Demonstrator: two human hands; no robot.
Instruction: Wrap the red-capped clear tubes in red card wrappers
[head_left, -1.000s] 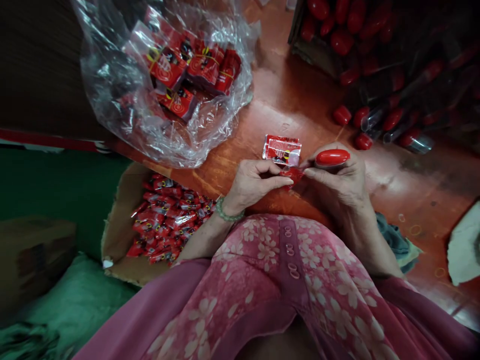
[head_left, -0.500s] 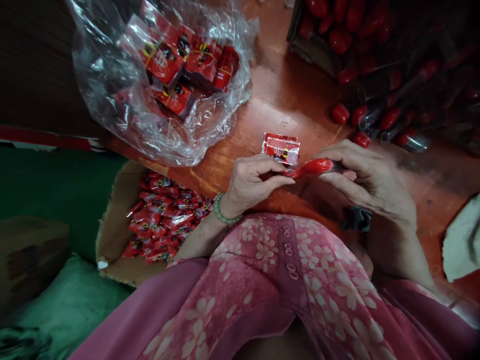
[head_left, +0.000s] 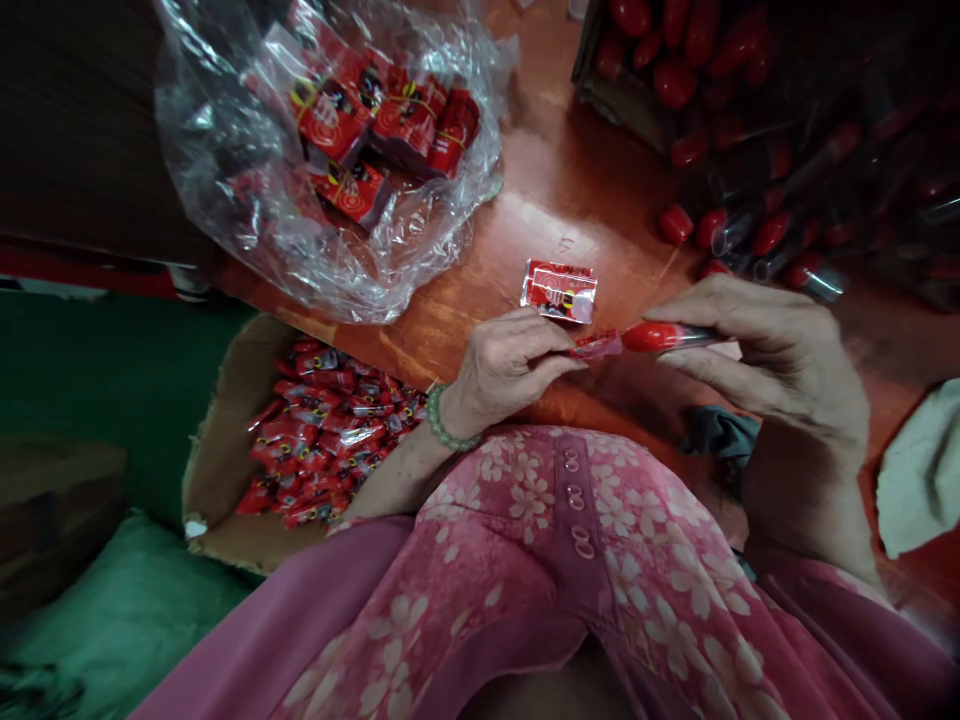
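Note:
Between thumb and fingers, my left hand (head_left: pixel 502 365) pinches a small red printed plastic sleeve (head_left: pixel 600 346), its end pointing right. My right hand (head_left: pixel 780 350) is closed on a tube with a rounded red cap (head_left: pixel 651 337); the cap points left at the sleeve's end. Cap and sleeve nearly meet, and whether they touch I cannot tell. Part of the tube's dark, clear body shows between my right fingers. Just beyond my left hand, a flat stack of red printed sleeves (head_left: pixel 559 291) lies on the reddish table (head_left: pixel 517 215).
A clear plastic bag (head_left: pixel 360 275) with banded bundles of red sleeves lies at the back left. Below it, a cardboard box (head_left: pixel 225 440) holds many red wrapped pieces. Red-capped tubes (head_left: pixel 675 224) are heaped at the back right. A dark cloth (head_left: pixel 720 435) lies near my right wrist.
My right hand has moved right with the tube, drawing its red cap away from the sleeve. The sleeve's end now shows more plainly. My left hand has barely moved.

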